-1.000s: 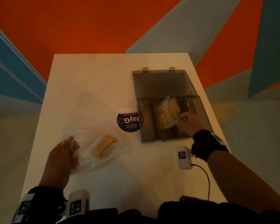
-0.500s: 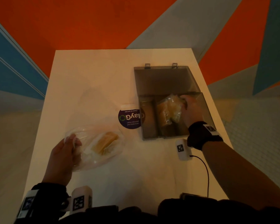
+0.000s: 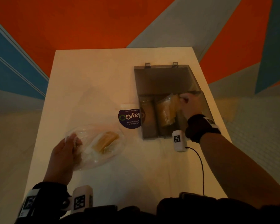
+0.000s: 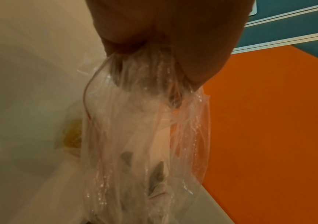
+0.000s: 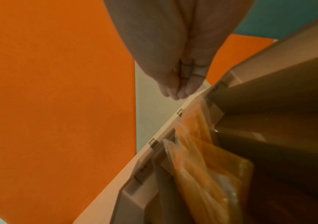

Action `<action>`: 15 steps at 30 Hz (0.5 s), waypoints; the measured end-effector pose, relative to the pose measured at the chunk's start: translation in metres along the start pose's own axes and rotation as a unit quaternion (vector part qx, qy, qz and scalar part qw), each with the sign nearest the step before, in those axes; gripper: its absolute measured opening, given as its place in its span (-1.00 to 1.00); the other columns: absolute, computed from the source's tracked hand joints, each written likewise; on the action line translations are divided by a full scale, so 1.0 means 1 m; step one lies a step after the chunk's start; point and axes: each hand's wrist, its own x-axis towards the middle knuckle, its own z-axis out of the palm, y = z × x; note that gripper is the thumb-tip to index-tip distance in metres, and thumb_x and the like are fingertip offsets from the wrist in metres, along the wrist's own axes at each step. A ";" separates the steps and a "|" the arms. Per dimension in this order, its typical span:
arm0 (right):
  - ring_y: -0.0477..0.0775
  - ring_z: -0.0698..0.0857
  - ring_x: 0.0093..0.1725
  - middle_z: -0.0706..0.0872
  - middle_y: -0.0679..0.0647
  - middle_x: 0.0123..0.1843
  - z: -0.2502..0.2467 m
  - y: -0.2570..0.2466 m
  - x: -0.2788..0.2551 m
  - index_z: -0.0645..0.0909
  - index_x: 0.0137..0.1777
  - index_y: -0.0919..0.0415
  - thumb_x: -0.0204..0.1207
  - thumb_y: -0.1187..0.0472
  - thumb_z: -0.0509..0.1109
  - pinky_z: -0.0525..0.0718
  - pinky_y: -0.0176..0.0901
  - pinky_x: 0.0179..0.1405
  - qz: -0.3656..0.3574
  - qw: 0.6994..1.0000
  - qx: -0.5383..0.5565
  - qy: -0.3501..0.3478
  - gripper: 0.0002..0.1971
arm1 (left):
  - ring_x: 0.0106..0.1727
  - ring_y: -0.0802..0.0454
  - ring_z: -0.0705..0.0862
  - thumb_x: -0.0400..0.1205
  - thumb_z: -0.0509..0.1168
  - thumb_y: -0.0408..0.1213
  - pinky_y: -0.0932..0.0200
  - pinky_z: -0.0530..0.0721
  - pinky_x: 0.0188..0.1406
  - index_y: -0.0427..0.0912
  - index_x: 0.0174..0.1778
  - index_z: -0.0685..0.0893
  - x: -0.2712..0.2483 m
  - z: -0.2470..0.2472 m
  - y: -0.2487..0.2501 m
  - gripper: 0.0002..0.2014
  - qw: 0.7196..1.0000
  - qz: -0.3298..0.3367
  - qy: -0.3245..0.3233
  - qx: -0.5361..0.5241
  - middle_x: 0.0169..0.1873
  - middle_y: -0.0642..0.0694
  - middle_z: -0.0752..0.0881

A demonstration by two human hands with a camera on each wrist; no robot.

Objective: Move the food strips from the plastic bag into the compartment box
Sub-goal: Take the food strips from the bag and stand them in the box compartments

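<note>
A clear plastic bag (image 3: 94, 152) lies at the table's near left with yellow food strips (image 3: 105, 141) inside. My left hand (image 3: 71, 143) grips its bunched mouth (image 4: 140, 84); the strips (image 4: 72, 133) show faintly through the film. At the right stands the grey compartment box (image 3: 206, 109), lid (image 3: 165, 80) laid back. Wrapped yellow strips (image 3: 166, 110) lie in its middle compartment (image 5: 211, 166). My right hand (image 3: 183, 98) is at their far end, fingertips (image 5: 184, 91) drawn together at the wrapper's top corner.
A round purple sticker (image 3: 129, 118) sits on the white table (image 3: 95, 75) beside the box's left wall. The box's left compartment (image 3: 148, 117) shows no strips. A black cable (image 3: 200, 167) trails from my right wrist. Orange and blue walls surround the table.
My right hand moved from the box's near end to its far end, and the wrapped strips settled straighter into the middle compartment. My left hand kept hold of the bag.
</note>
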 end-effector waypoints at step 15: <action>0.14 0.63 0.05 0.69 0.18 0.03 0.021 -0.002 0.010 0.67 0.17 0.32 0.66 0.17 0.24 0.50 -0.16 0.03 0.009 0.998 -0.036 -0.045 -0.72 | -0.70 0.14 0.22 0.72 0.09 -0.14 0.35 0.15 -0.66 -0.04 -0.40 0.57 -0.003 -0.001 -0.002 -0.64 1.000 0.007 0.001 -0.013 -0.43 -0.12 0.33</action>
